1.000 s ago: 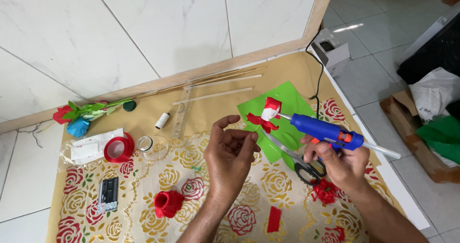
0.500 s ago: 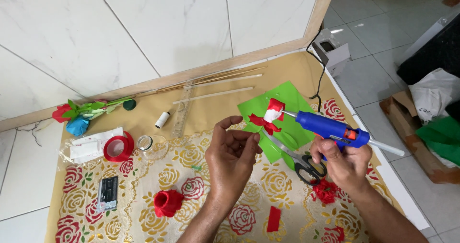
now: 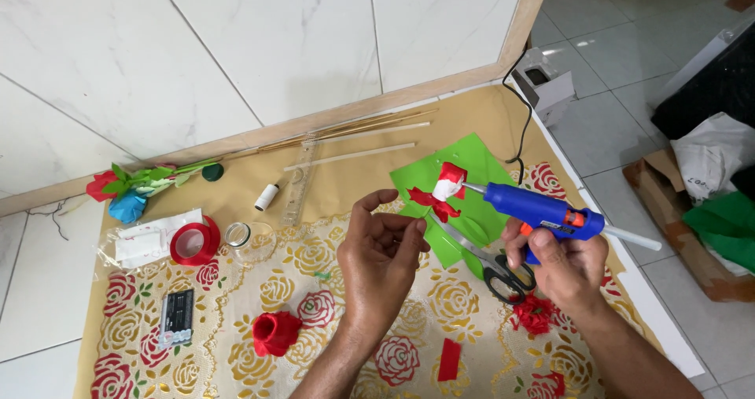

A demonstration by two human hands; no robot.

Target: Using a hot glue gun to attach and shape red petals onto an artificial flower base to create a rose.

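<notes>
My right hand (image 3: pixel 568 267) grips a blue hot glue gun (image 3: pixel 543 208) with an orange trigger, its nozzle pointing left. The tip touches a small piece of red and white ribbon (image 3: pixel 444 188). My left hand (image 3: pixel 380 257) pinches the lower red end of that ribbon between thumb and fingers, holding it above a green paper sheet (image 3: pixel 460 202). A pair of scissors (image 3: pixel 491 265) with black handles lies on the green sheet just below the ribbon, between my two hands.
A red paper rose (image 3: pixel 275 332), red scraps (image 3: pixel 450 360), a red tape roll (image 3: pixel 193 243), a small glass jar (image 3: pixel 238 235), a thread spool (image 3: pixel 267 197), a clear ruler (image 3: pixel 300 180), thin sticks (image 3: pixel 354 128) and finished paper flowers (image 3: pixel 130 188) lie on the rose-patterned mat. The black cord (image 3: pixel 522 124) runs to the wall.
The glue gun has shifted slightly right and down with my right hand. The left hand stays put, holding the ribbon at the nozzle.
</notes>
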